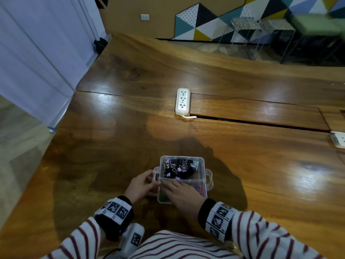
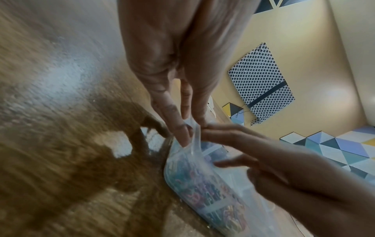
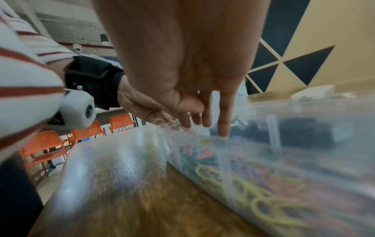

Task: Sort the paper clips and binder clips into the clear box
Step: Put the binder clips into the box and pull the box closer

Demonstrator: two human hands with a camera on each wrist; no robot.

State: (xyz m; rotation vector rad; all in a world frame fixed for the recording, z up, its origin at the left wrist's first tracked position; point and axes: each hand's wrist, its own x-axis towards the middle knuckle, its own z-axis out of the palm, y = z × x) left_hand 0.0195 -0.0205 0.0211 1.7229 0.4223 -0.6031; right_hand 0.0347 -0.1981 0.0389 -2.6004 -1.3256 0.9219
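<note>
The clear box (image 1: 203, 166) stands on the wooden table (image 1: 112, 165) close in front of me. Its far compartment holds black, purple and green binder clips (image 1: 179, 169). The near compartment holds coloured paper clips (image 1: 199, 188), partly covered by my right hand (image 1: 181, 193), which lies over it with fingers straight. My left hand (image 1: 143, 184) pinches the box's left handle between thumb and forefinger (image 2: 183, 137). In the right wrist view the straight fingertips (image 3: 223, 128) hover at the box rim above the paper clips (image 3: 202, 160).
A white power strip (image 1: 182, 101) lies further back beside a long slot (image 1: 261, 122) in the tabletop. Another white strip (image 1: 338, 140) sits at the right edge. The table's left edge runs along a white partition (image 1: 37, 62).
</note>
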